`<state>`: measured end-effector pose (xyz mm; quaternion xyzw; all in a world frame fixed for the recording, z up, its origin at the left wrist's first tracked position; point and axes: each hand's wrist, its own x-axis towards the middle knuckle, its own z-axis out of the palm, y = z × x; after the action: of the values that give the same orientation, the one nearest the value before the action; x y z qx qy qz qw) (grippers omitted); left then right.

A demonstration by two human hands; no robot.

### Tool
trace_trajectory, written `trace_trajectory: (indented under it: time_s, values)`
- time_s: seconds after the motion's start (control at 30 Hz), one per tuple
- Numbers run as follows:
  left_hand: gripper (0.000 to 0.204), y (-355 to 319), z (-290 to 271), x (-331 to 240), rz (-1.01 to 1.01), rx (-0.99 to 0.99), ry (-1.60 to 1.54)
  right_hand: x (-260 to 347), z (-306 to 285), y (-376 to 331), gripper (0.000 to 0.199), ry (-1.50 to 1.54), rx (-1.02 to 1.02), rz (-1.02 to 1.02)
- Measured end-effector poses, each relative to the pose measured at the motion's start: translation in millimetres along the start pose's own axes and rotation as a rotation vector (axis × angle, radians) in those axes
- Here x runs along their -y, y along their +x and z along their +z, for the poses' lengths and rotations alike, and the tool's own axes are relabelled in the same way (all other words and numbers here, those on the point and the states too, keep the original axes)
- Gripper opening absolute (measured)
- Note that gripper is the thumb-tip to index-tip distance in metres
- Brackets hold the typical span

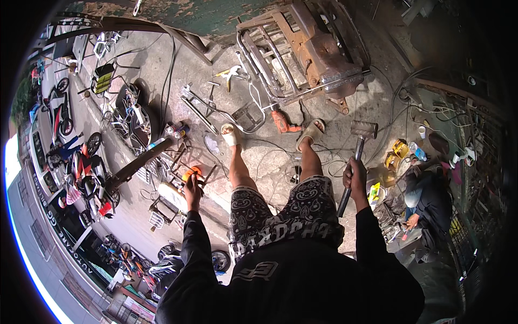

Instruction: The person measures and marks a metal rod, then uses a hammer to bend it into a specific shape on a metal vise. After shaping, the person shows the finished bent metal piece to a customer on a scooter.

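Observation:
My right hand [354,178] is wrapped round the dark handle of a hammer [365,129], whose heavy block head points away from me. Held out to the left, my left hand [192,193] has its fingers curled. An orange object [190,171] shows right at its fingertips; I cannot tell whether it is gripped or lies behind the hand. An orange power drill [281,121] lies on the floor past my sandalled feet, against a welded metal frame [270,65] that carries a rusty machine body [313,48].
Cables [324,157] trail over the concrete floor. A thick metal beam [135,164], loose frame parts [199,108] and parked motorcycles [81,170] stand left. At right a person [429,202] crouches near yellow containers [396,151] and a white cup [422,130].

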<state>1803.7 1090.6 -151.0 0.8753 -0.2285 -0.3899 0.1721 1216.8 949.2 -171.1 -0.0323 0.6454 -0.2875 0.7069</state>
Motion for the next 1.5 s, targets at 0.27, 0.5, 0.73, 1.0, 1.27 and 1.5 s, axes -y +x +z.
trace_trajectory:
  time_s: [0.27,0.5,0.73,1.0,1.27,1.5]
  values:
    - [0.056,-94,29,53,-0.238,0.02,-0.034,5,-18,-15,0.03,-0.099,-0.089,0.014]
    - [0.052,7,87,18,-0.06,0.179,-0.042,-15,21,-35,0.029,-0.017,-0.181,-0.049]
    - [0.042,127,100,21,-0.208,0.243,-0.146,-60,77,-51,0.025,0.219,-0.146,0.0]
    - [0.059,224,272,135,-0.267,0.231,0.039,-96,66,7,0.021,0.33,0.015,0.123]
    - [0.045,355,338,187,-0.143,0.317,-0.315,-176,43,40,0.022,0.236,-0.067,0.314]
    - [0.049,323,295,116,-0.086,0.005,0.002,-200,74,35,0.025,0.238,-0.147,0.423]
